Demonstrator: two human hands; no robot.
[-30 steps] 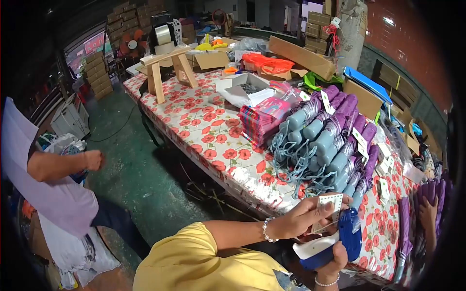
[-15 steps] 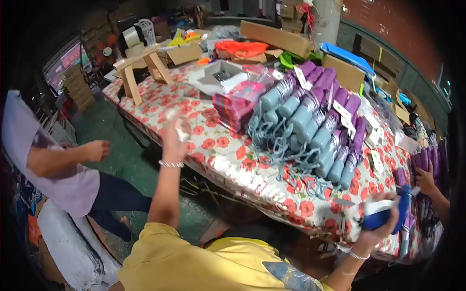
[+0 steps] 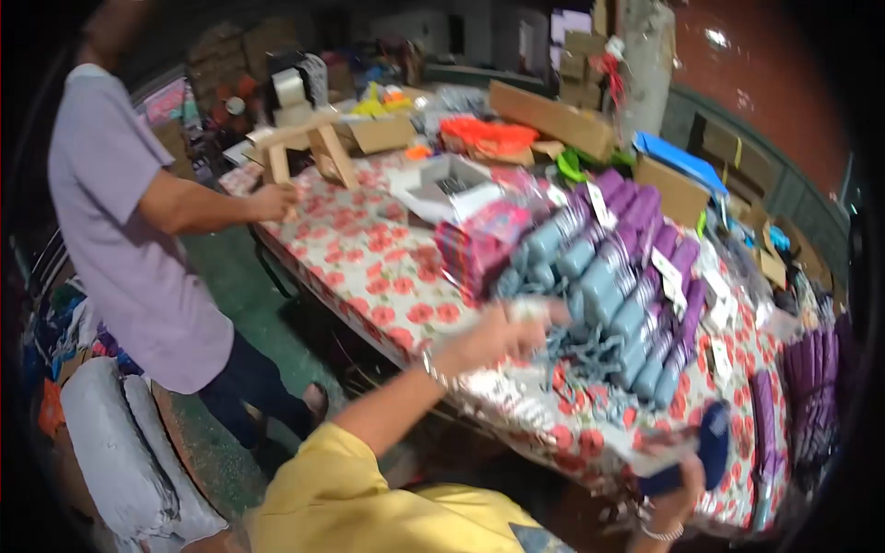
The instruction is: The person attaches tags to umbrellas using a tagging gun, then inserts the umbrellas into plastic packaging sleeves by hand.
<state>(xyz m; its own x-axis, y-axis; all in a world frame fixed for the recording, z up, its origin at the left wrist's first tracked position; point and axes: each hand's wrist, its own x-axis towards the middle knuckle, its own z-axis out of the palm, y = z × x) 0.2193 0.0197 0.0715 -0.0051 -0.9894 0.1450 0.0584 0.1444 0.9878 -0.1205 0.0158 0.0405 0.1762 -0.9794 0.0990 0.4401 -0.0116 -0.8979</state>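
Note:
My left hand [image 3: 502, 334], blurred, reaches over the table toward the cord ends of a stacked pile of purple and grey-blue rolls [image 3: 599, 290]. Its fingers are bent around something whitish that I cannot make out. White tags hang from several of the rolls. Low on the right, my right hand [image 3: 678, 502] grips a dark blue tape dispenser [image 3: 713, 447] above the table edge. A blurred, pale see-through patch shows beside the dispenser. Left of the pile lies a stack of pink plaid packets [image 3: 475, 244].
The table has a red-flowered cloth [image 3: 369, 276]. On it stand an open white box [image 3: 442, 189], a wooden stand [image 3: 309, 152] and cardboard boxes. A person in a lavender shirt [image 3: 147, 230] stands at the left, one hand by the stand. More purple rolls [image 3: 816, 378] lie far right.
My left hand has swung right, toward the pile. My right hand has dropped lower with the tape dispenser. The person at left now reaches to the wooden stand; another person's hand at right has left view.

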